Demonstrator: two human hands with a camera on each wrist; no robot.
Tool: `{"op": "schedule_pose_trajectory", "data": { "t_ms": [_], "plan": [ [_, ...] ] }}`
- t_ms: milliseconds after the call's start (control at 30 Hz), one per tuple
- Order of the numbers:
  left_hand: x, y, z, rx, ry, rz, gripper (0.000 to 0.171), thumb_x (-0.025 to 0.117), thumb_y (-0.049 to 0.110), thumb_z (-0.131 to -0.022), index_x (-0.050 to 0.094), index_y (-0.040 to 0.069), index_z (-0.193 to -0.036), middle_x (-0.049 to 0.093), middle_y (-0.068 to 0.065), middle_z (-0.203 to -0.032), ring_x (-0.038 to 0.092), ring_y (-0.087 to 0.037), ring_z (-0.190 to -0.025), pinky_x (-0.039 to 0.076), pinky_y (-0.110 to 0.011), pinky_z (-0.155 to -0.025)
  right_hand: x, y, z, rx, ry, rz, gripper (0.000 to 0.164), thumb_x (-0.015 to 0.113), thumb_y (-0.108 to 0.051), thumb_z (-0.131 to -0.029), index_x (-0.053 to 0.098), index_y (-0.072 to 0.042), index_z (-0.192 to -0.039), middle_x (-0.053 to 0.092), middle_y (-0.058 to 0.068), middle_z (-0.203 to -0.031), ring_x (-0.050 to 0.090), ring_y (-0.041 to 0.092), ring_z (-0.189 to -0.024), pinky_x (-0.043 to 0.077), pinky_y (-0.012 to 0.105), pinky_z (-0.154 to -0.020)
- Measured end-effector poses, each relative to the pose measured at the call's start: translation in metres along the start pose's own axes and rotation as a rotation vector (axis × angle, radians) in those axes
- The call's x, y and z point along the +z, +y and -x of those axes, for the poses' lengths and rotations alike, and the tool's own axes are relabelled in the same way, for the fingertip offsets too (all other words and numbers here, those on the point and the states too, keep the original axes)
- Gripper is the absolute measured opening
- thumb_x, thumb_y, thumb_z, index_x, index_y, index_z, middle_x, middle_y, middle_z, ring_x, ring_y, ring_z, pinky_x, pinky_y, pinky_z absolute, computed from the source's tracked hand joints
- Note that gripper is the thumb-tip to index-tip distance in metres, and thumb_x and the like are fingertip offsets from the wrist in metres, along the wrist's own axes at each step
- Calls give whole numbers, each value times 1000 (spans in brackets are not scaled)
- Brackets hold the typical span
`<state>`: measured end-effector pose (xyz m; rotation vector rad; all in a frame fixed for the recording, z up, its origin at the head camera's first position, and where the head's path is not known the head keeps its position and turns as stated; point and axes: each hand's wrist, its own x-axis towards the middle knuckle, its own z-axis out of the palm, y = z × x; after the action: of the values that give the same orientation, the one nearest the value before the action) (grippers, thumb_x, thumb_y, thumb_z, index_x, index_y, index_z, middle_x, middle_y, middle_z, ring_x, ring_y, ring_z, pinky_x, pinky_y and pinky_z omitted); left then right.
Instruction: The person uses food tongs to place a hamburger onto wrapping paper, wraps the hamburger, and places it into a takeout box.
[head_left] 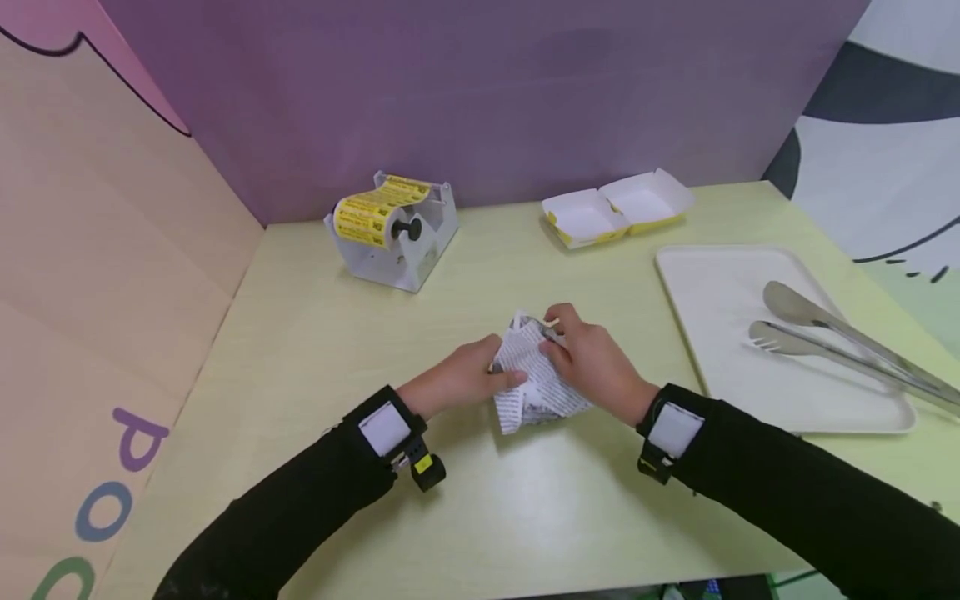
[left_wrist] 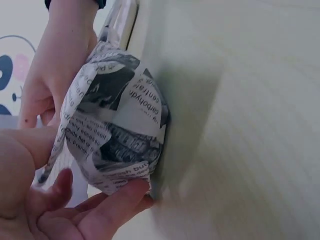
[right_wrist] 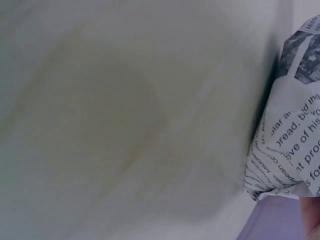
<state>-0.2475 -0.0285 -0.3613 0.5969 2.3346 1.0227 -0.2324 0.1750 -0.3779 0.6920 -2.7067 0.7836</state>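
Note:
A small bundle wrapped in newsprint-patterned paper (head_left: 536, 379) is between both hands above the near middle of the table. My left hand (head_left: 461, 379) grips its left side, thumb over the top and fingers beneath. From the right, my right hand (head_left: 600, 367) pinches the paper near its upper edge, thumb on the folded layer. In the left wrist view the rounded side of the bundle (left_wrist: 117, 125) shows printed text and dark pictures, with left fingertips at its lower edge. Its contents are hidden by the paper. Only a fingertip of the right hand shows in the right wrist view.
A yellow label roll (head_left: 363, 218) sits in a grey dispenser (head_left: 420, 258) at the back left. Near the back wall lies an open white-and-yellow food box (head_left: 648, 200). On the right, a white tray (head_left: 720, 333) bears metal serving tongs (head_left: 832, 354).

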Motion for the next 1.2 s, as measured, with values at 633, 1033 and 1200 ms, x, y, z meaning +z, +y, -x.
{"op": "schedule_pose_trajectory", "data": {
  "t_ms": [633, 1033, 1200],
  "plan": [
    [11, 0, 5, 133, 80, -185, 70, 58, 23, -98, 18, 11, -155, 60, -21, -125, 62, -21, -96, 50, -32, -81, 7, -2, 1, -52, -9, 124, 23, 64, 8, -87, 68, 5, -109, 64, 15, -90, 64, 25, -78, 56, 35, -68],
    [3, 3, -3, 92, 24, -238, 65, 60, 28, -97, 31, 4, -150, 57, -15, -132, 58, -20, -109, 46, -34, -95, 8, -7, -2, -46, -60, 303, 28, 67, 11, -75, 69, 6, -103, 64, 16, -88, 62, 25, -79, 55, 34, -70],
    [-3, 6, -5, 118, -61, -337, 61, 57, 29, -99, 34, 4, -150, 44, -15, -147, 45, -25, -132, 36, -38, -109, 10, -6, -3, -67, -64, 341, 26, 68, 8, -75, 71, 4, -100, 65, 12, -84, 61, 23, -77, 55, 33, -68]
  ]
}}
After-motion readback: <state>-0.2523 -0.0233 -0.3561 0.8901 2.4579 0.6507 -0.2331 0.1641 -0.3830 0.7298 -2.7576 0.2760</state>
